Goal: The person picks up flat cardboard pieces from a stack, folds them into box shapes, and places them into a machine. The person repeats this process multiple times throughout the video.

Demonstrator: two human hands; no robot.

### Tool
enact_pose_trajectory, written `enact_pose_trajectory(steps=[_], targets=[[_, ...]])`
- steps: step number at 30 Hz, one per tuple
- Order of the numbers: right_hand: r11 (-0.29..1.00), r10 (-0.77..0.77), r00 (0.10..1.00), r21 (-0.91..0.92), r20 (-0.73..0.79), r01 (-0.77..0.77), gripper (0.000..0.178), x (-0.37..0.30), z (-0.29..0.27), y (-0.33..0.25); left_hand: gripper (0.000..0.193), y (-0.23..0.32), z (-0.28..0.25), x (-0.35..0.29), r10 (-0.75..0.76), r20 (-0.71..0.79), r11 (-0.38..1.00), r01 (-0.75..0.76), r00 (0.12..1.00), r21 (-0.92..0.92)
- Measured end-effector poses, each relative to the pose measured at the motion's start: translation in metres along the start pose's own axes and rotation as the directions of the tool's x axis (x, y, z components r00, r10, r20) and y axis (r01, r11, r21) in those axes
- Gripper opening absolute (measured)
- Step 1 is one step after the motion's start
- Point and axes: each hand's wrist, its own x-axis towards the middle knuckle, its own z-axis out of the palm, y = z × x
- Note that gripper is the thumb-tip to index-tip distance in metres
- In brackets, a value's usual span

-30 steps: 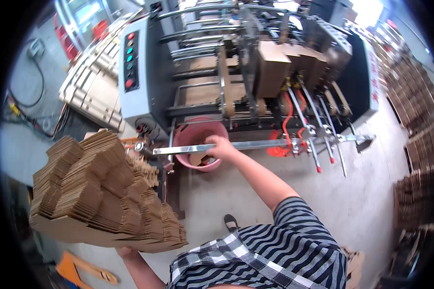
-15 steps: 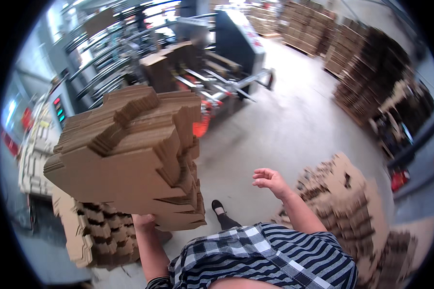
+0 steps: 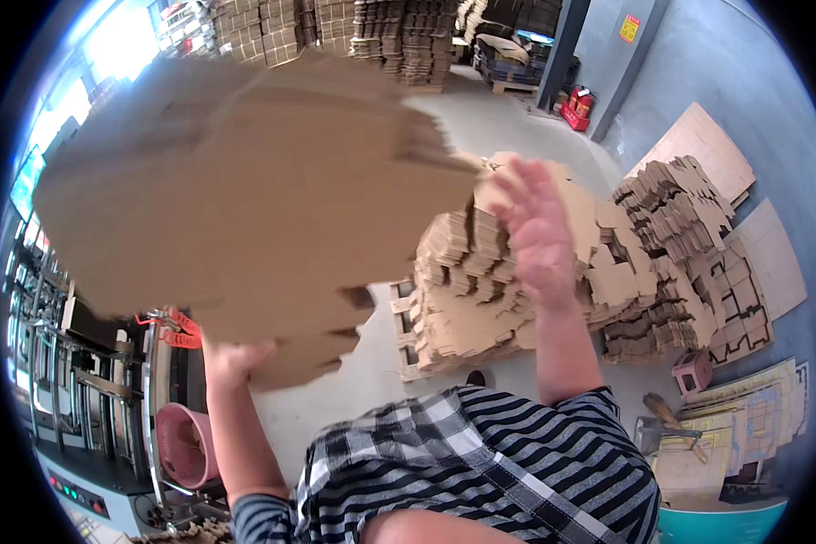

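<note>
A thick stack of die-cut brown cardboard blanks (image 3: pixel 245 199) is raised in front of me and fills the upper left of the head view. My left hand (image 3: pixel 234 363) grips its lower edge, the thumb over the near face and the other fingers hidden beneath. Beside the stack's right end, my right hand (image 3: pixel 539 240) is up with its fingers apart, slightly blurred. Whether its fingertips touch the cardboard I cannot tell. Beyond that hand lie piles of similar cardboard blanks (image 3: pixel 467 322) on a wooden pallet (image 3: pixel 404 331).
More cardboard blanks (image 3: pixel 666 218) lean by the blue-grey wall (image 3: pixel 716 72). A red fire extinguisher (image 3: pixel 578 104) stands near a post. On my left are a machine (image 3: pixel 91 381) and a pink bucket (image 3: pixel 186 444). A small pink stool (image 3: pixel 692 372) and a teal container (image 3: pixel 721 524) are at the right.
I have turned to the right, away from the machine and toward the pallet piles. The cardboard stack came along in my left hand. My right hand has risen near the stack's right end.
</note>
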Motion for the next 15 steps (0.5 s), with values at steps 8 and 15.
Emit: enact_pose_trajectory(steps=[8,15], targets=[[0.887,-0.037,0.988,-0.459,-0.153,-0.038,0.108,0.007,-0.207,-0.045,0.085,0.084,0.232,0.181,0.111,0.397,0.962,-0.198,0.911,0.186],[0.827,0.207,0.942,-0.467,-0.265,-0.313,0.051,-0.017,-0.337,0.012,0.085,0.055,0.371,0.27,0.173,0.646,0.768,-0.513,0.743,0.384]])
